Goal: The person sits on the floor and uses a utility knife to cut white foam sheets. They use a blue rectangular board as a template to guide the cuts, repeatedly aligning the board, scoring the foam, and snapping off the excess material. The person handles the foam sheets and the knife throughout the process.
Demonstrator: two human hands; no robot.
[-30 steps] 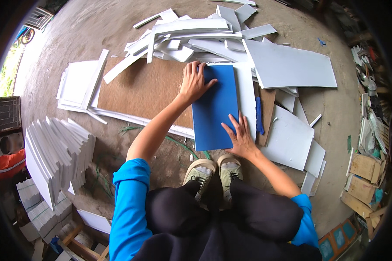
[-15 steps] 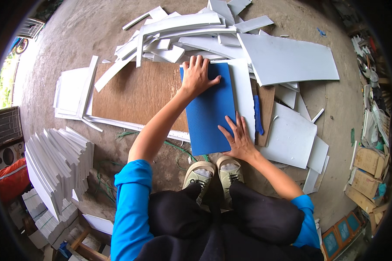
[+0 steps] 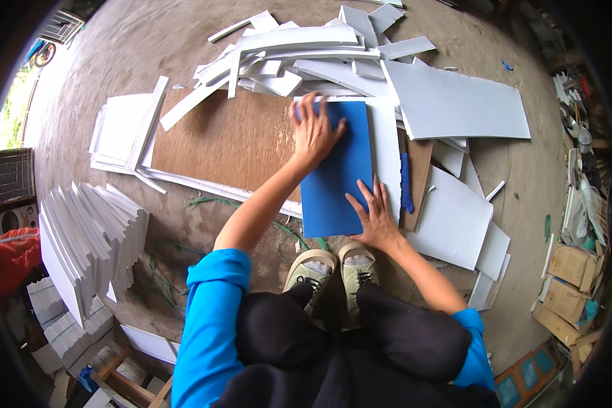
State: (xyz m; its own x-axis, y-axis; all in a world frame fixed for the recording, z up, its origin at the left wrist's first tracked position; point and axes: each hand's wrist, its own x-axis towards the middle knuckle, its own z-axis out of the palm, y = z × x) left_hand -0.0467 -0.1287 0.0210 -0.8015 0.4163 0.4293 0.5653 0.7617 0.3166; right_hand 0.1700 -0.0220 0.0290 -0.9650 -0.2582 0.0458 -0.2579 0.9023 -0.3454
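Note:
A blue rectangular board [image 3: 333,170] lies over a white foam-like sheet [image 3: 385,149], whose strip shows along the right side. At the board's far end, my left hand [image 3: 313,136] rests with its thumb spread and its fingers near the far edge; the fingers are a little blurred. My right hand [image 3: 377,216] lies flat with spread fingers on the board's near right corner, its palm over the edge. Beneath them is a brown wooden board [image 3: 224,136]. Just right of the white sheet sits a narrow dark-blue strip [image 3: 406,182].
White offcuts [image 3: 306,61] are heaped beyond the boards, with a large white sheet [image 3: 462,102] at far right. Upright white panels [image 3: 92,245] stand at left. My shoes [image 3: 313,268] are close to the board's near edge. Cardboard boxes [image 3: 568,265] line the right.
My left hand has slid slightly nearer and its fingers have drawn back from the far edge. The right hand stays on the near corner. The view has shifted a little.

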